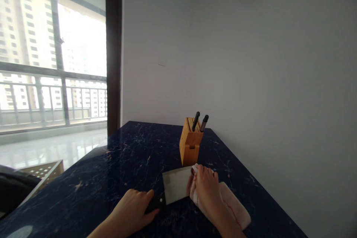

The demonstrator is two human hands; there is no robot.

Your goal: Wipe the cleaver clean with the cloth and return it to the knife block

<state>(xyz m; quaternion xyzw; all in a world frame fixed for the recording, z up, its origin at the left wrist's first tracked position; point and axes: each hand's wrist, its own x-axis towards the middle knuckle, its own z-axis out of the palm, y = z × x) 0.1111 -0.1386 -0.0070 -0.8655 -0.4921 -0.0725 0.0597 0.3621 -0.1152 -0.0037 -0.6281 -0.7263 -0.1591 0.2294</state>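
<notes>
My left hand (133, 210) is closed around the black handle of a cleaver (176, 186), whose broad metal blade points to the right. My right hand (206, 189) grips a white cloth (234, 204) with red lines and presses it against the far end of the blade. Part of the cloth hangs out to the right under my wrist. Just beyond the blade stands a wooden knife block (190, 145), with two dark-handled tools (196, 121) upright in its slots.
The dark blue marbled table (145, 148) stretches toward a grey wall (251, 63). At the left are a chair (41, 178) with a perforated light panel and a glazed balcony door. A pale round spot (21, 231) shows at the table's near left.
</notes>
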